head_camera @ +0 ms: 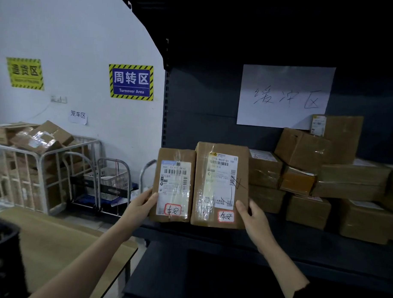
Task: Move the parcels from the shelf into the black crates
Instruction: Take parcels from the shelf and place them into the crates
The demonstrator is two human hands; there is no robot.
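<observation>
**A:** Where are the two parcels?

**B:** Upright and side by side at the near left end of the shelf (210,237), with their labels facing the camera. The left parcel (174,186) is the smaller one and the right parcel (221,185) is taller. Their edges touch.

**A:** Which hand has which?

**B:** The left hand (142,205) grips the left parcel at its lower left edge, thumb on the front. The right hand (253,217) grips the right parcel at its lower right corner, also with the thumb on the front. The other fingers are hidden by the cardboard, so they probably wrap round the back.

**A:** Are the parcels lifted or standing on the shelf?

**B:** I cannot tell. Their bottom edges sit about level with the near edge of the board.

**A:** What else is on that shelf?

**B:** A pile of brown boxes (346,180) lies to the right and farther back. A white paper sheet (284,96) with handwriting hangs on the back panel above them.

**A:** And the crate?

**B:** A black crate (2,253) shows at the near left corner, beside a wooden table (61,240) and well apart from both parcels.

**A:** What about the far left?

**B:** A metal cage (41,165) full of cartons stands against the white wall, below a yellow sign (25,73) and a blue sign (131,82)
</observation>
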